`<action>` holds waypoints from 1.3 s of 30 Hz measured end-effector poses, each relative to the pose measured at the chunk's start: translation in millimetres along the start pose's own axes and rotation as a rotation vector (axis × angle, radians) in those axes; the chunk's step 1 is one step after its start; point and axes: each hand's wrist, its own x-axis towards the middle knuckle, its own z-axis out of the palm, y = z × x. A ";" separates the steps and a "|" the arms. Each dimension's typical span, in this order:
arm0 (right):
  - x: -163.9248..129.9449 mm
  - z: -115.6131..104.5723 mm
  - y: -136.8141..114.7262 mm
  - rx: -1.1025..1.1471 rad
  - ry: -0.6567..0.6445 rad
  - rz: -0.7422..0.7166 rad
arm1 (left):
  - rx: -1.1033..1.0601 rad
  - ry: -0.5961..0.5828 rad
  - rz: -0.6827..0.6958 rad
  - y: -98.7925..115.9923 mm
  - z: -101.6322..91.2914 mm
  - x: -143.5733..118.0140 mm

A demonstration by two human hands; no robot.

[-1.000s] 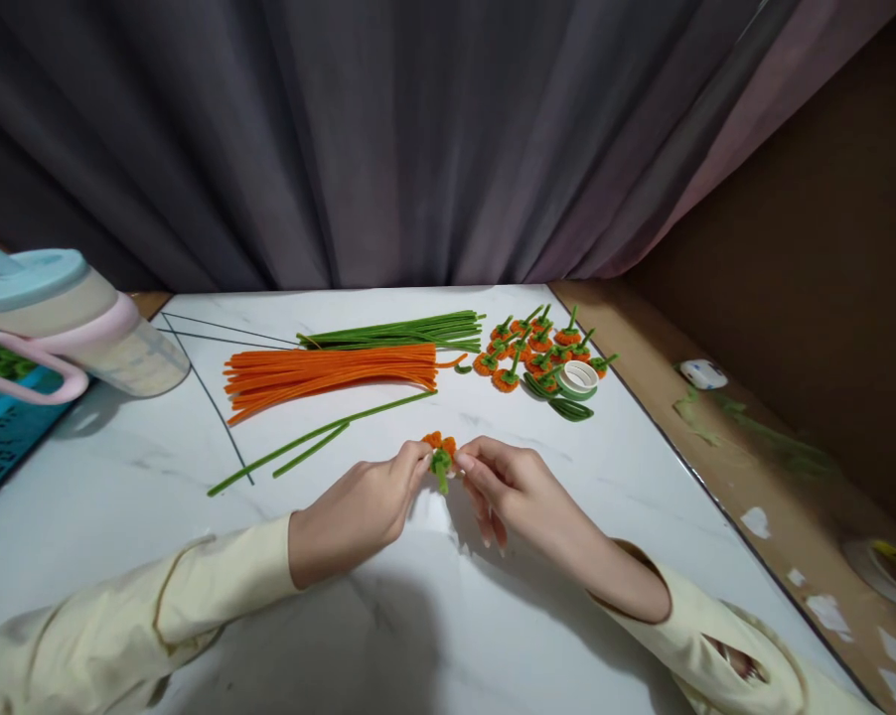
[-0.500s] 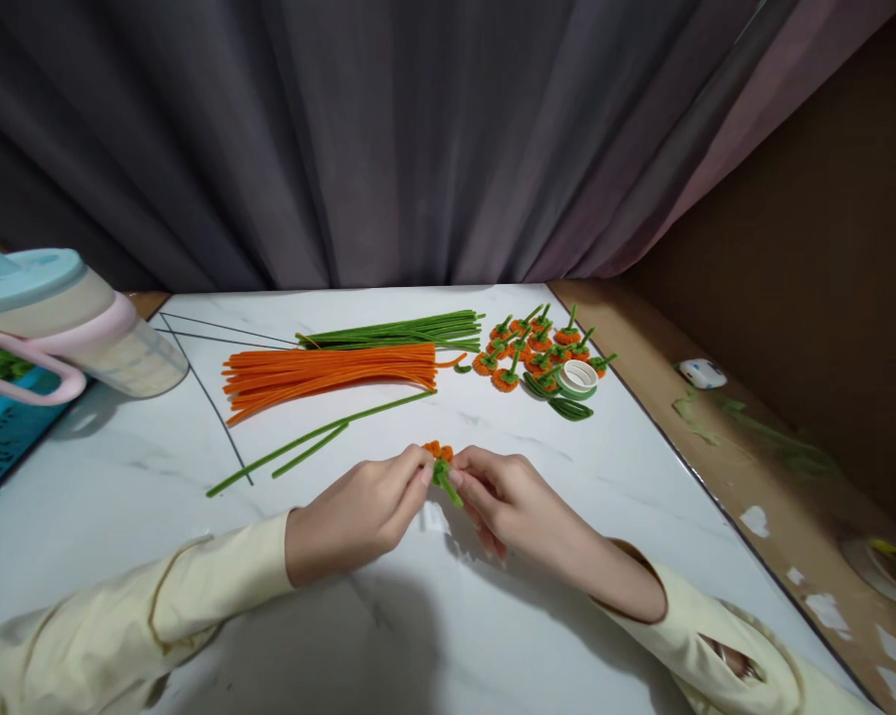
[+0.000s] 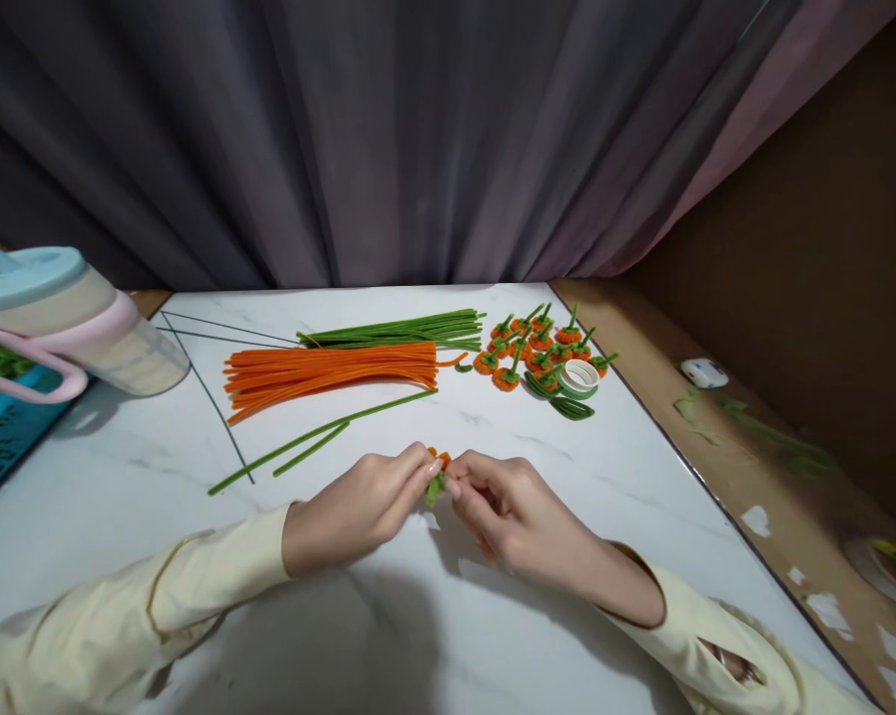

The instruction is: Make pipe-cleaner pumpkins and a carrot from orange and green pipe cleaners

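Note:
Between my two hands is a small orange pipe-cleaner pumpkin (image 3: 443, 459) with a green stem pointing down toward me. My left hand (image 3: 370, 501) is closed, pinching it from the left with thumb and forefinger. From the other side my right hand (image 3: 512, 506) pinches it as well, fingers curled. Fingertips hide most of the orange part. Beyond the hands lies a bundle of orange pipe cleaners (image 3: 333, 372), with green pipe cleaners (image 3: 403, 328) behind it. Two loose green stems (image 3: 321, 437) lie nearer, left of the hands.
At the back right sit several finished orange pumpkins (image 3: 506, 378) with green stems, a white-and-green tape roll (image 3: 578, 377) and green leaf loops (image 3: 571, 408). A tumbler (image 3: 127, 343) with a pink handle and a teal basket (image 3: 1, 447) stand left. Paper scraps (image 3: 827, 611) lie right.
The small pumpkin has turned between my fingertips, so its green stem now points more straight down and less of the orange shows. Both hands stay in nearly the same place.

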 end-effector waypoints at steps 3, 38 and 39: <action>-2.3 1.9 -1.3 -0.029 0.038 -0.081 | 0.012 0.044 0.000 0.3 3.7 -1.8; -4.5 -3.1 -8.3 0.075 -0.109 0.059 | 0.266 0.275 0.143 1.0 13.8 -11.6; -4.0 -3.7 -7.8 0.092 -0.116 0.072 | 0.246 0.272 0.135 0.6 13.0 -11.7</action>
